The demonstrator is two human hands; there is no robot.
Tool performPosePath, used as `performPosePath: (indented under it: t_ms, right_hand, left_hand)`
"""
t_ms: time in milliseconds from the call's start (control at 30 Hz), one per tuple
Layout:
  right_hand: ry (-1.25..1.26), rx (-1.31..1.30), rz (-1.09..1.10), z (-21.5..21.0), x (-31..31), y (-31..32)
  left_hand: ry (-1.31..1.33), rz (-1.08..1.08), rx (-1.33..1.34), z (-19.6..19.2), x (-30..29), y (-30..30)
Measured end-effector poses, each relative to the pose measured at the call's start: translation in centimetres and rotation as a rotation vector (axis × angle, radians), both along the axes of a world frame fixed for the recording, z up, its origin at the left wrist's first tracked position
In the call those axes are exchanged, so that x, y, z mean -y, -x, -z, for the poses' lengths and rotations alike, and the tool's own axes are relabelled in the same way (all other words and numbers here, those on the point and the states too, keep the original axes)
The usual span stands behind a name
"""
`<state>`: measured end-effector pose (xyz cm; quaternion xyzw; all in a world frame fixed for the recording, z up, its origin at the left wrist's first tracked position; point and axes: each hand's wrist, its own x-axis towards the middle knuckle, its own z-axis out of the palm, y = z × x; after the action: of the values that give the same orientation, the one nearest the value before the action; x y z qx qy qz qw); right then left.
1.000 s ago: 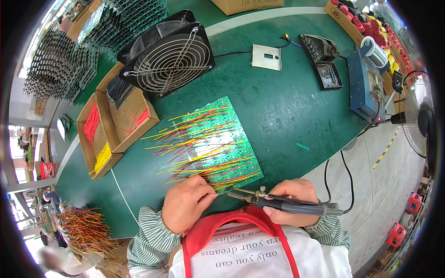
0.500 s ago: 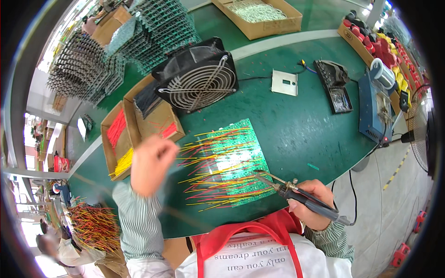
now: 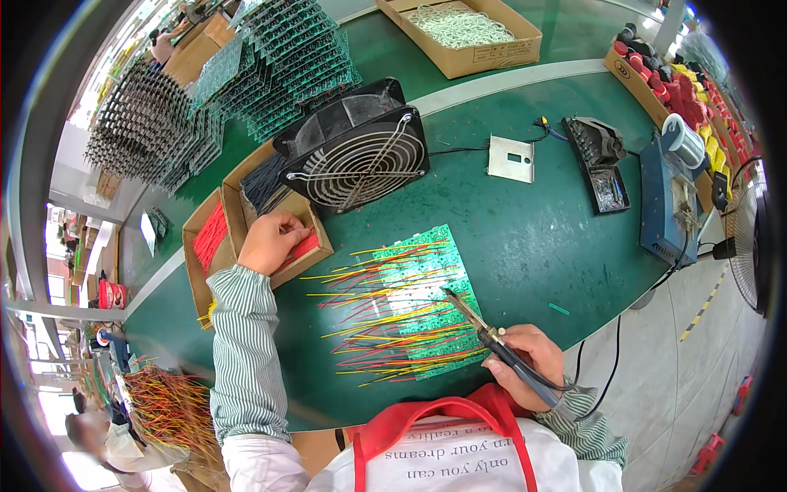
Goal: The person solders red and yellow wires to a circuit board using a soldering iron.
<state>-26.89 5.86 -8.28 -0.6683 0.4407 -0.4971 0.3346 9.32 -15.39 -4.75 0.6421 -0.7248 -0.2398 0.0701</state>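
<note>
My left hand (image 3: 273, 243) dips into the near part of a cardboard box, its fingers pinched together at the short red wires (image 3: 305, 248) lying there. In my right hand (image 3: 529, 366) is a soldering iron (image 3: 510, 358) with a dark grip and a metal front. Its tip is over the middle of a green circuit board (image 3: 457, 275), close to the surface; contact is unclear. Rows of red, yellow and black wires (image 3: 352, 336) lie across the board and stick out past its left side.
A black fan (image 3: 361, 164) with a wire grille stands behind the cardboard box (image 3: 316, 262). Stacked circuit boards (image 3: 287, 66) rise at the back left. Right of the board are a white plate (image 3: 511, 158), a black tray (image 3: 602, 176) and a blue soldering station (image 3: 664, 205) with a solder spool (image 3: 683, 141).
My left hand has moved up and away into the box, reaching the red wires. My right hand has shifted left, carrying the soldering iron's tip farther up the board.
</note>
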Motion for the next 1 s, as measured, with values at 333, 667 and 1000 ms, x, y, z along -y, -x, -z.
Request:
performPosePath:
  t_ms: [333,667,1000]
  right_hand:
    - [0.045,-0.041,-0.046,0.7,1.2,-1.0]
    - [0.043,-0.012,-0.024,-0.1,0.8,-0.5]
    - [-0.015,0.115,0.046,-2.4,-0.9,1.2]
  left_hand:
    - [0.009,-0.281,-0.29,-1.7,-1.5,0.3]
    - [0.044,-0.269,-0.408,-4.6,-5.8,2.9]
    - [0.165,-0.288,-0.55,3.0,-13.4,1.7]
